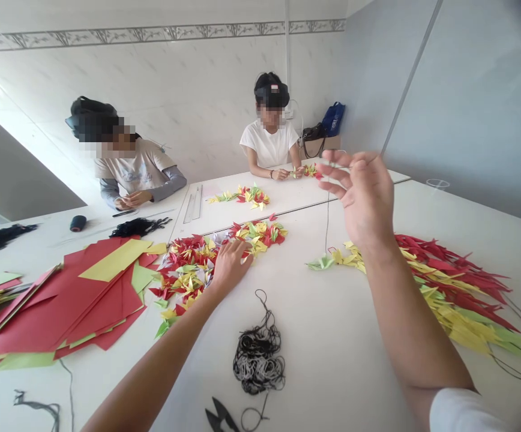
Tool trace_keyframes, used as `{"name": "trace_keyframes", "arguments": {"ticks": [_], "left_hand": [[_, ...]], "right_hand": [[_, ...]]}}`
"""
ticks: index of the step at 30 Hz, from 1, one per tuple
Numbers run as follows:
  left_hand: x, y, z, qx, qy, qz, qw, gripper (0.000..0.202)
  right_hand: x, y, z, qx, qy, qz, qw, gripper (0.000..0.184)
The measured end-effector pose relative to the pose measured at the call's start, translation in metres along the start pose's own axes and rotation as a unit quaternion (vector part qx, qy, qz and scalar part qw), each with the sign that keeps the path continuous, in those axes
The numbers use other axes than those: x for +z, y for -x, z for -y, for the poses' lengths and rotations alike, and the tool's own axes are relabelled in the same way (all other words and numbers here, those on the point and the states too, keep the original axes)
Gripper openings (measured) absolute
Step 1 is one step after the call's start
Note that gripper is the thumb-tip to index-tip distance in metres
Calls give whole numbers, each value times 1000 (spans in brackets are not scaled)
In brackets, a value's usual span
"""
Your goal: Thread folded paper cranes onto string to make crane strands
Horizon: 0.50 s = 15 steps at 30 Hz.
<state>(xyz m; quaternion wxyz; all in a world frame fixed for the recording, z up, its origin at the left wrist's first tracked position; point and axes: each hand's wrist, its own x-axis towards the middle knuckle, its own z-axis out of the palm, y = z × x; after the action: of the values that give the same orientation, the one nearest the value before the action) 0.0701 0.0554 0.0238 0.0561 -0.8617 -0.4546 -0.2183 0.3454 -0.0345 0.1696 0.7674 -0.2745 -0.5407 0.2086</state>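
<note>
Held up at the fingertips of the right hand is a dark thread, though exactly how it is pinched cannot be told. It is drawn nearly straight down below the fingers to a light-green paper crane, which is rested on the white table well beneath the grip. Red, yellow and green strung cranes are laid just beside it, partly hidden by the right forearm. Left fingers are spread at the edge of the loose crane pile; whether one is gripped by the left hand cannot be told. Tangled cord is left between the forearms, near dark snips.
</note>
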Motion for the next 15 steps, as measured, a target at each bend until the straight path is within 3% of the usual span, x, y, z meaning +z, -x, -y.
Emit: {"name": "trace_keyframes", "arguments": {"ticks": [4, 10, 15], "left_hand": [[1, -28, 16, -44, -62, 25, 997, 30], [8, -49, 23, -64, -55, 67, 994, 17], [-18, -50, 21, -103, -9, 41, 994, 21]], "right_hand": [[15, 8, -7, 60, -2, 67, 996, 31], [27, 17, -11, 93, -19, 116, 989, 34], [27, 17, -16, 102, -37, 113, 988, 35]]}}
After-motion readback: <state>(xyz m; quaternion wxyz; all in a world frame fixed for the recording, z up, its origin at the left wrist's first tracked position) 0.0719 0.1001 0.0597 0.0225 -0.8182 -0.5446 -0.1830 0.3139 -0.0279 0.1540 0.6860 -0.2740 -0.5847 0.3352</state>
